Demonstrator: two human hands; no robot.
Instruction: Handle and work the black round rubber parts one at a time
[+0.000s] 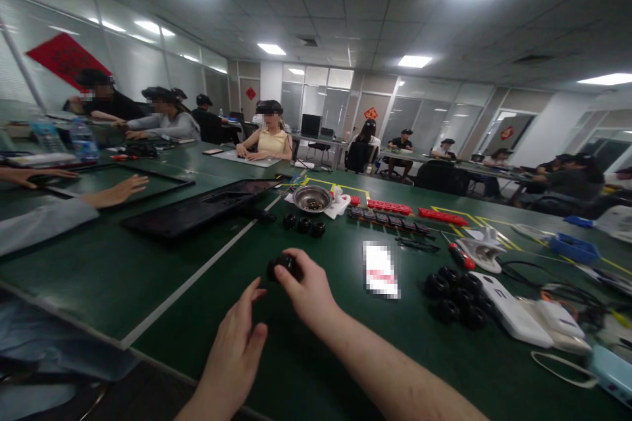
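My right hand (307, 284) is closed on a black round wheel-like part (276, 268), pinched between thumb and fingers above the green table. Just left and nearer to me, my left hand (241, 325) is open and holds nothing, its fingers extended towards that part. Beyond the hands, 3 similar black round parts (304, 226) stand in a short row. A heap of several more black round parts (457, 296) lies to the right. Behind the row is a metal bowl (295, 198) with small pieces in it, too small to name.
Right of the bowl lie red strips (390, 208) and a black segmented strip (388, 220). A red-handled screwdriver (461, 255), a white phone-like case (511, 309), cables and a blue tray (573, 248) are at right. A large black panel (197, 210) and a neighbour's hand (116, 191) are at left.
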